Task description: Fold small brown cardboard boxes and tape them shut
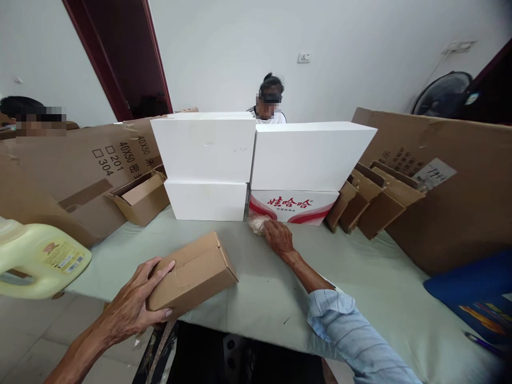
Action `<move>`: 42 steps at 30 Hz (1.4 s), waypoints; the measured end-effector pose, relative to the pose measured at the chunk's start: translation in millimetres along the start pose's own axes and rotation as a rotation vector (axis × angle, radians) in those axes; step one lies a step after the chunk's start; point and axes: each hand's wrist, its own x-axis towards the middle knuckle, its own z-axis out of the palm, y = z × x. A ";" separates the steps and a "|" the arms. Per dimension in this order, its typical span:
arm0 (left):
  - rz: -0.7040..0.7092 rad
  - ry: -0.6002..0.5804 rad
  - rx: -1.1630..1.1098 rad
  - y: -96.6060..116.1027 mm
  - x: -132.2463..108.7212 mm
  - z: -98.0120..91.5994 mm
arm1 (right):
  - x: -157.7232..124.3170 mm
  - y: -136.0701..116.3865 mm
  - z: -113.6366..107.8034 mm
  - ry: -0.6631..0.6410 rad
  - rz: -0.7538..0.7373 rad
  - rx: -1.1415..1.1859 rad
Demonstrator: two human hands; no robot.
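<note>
My left hand (138, 298) grips the near left end of a closed brown cardboard box (192, 272), thumb on the near side and fingers over the top. The box sits tilted at the table's front edge. Farther forward, my right hand (280, 237) is closed on a crumpled clear plastic bag (259, 224), and what the bag contains cannot be made out. Right behind the bag stands a white box with red lettering (294, 207), beside a plain white box (208, 201).
Two larger white boxes (204, 149) are stacked on top. Narrow open cartons (372, 205) lean at the right, another open carton (142, 200) at the left. Large cardboard sheets flank the green-covered table (264, 298). A yellow jug (48, 261) and blue case (476, 293) stand nearby. Two people are beyond.
</note>
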 end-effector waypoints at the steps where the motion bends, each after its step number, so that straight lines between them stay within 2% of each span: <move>1: -0.001 -0.005 0.002 -0.1 0.0 -0.2 | -0.2 -0.1 0.2 -0.006 -0.002 -0.002; 18: -0.005 -0.022 0.000 -0.8 0.6 -0.4 | -15.1 1.5 16.9 -0.080 0.015 -0.066; 23: -0.009 -0.033 0.003 -0.1 0.4 -0.8 | -15.5 -5.6 19.9 -0.009 0.039 -0.082; 26: -0.016 -0.034 -0.001 -0.4 -0.5 -0.2 | -11.6 -13.0 25.4 0.039 0.008 -0.011; 32: 0.009 -0.019 0.003 -2.2 -1.2 1.9 | -10.8 -18.3 41.3 0.016 0.004 0.046; 42: 0.009 -0.009 -0.016 -1.4 -1.3 3.7 | -20.3 -19.1 55.3 -0.006 0.032 0.059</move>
